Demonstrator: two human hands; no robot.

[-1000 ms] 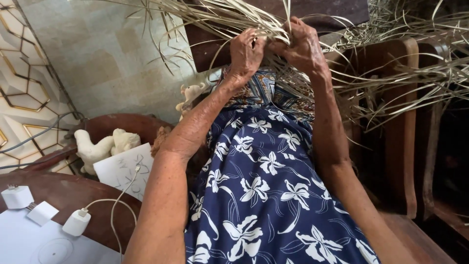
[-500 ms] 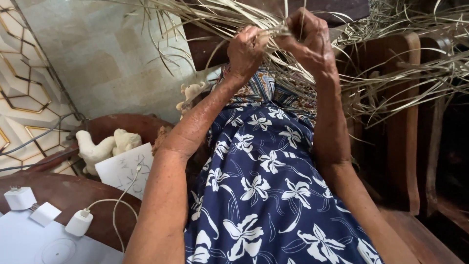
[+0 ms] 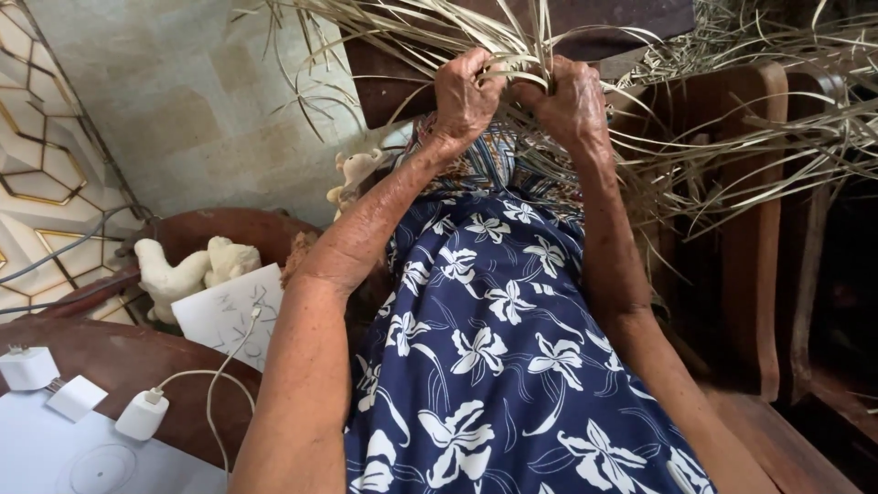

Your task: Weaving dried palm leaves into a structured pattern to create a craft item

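Both hands are working close together over the knees: the left hand (image 3: 465, 96) and right hand (image 3: 569, 102) are each clamping dried palm strips (image 3: 512, 41), apparently interlacing them mid-weave; the following crossing would be needing a firm, even pull.

A home where craft work goes on: dark wooden chairs (image 3: 759, 229), a round brown wooden table (image 3: 137, 366) with white plug-in chargers (image 3: 142, 416), cream soft toys (image 3: 187, 270), and dried pale palm-leaf strips (image 3: 732, 137) piled about.
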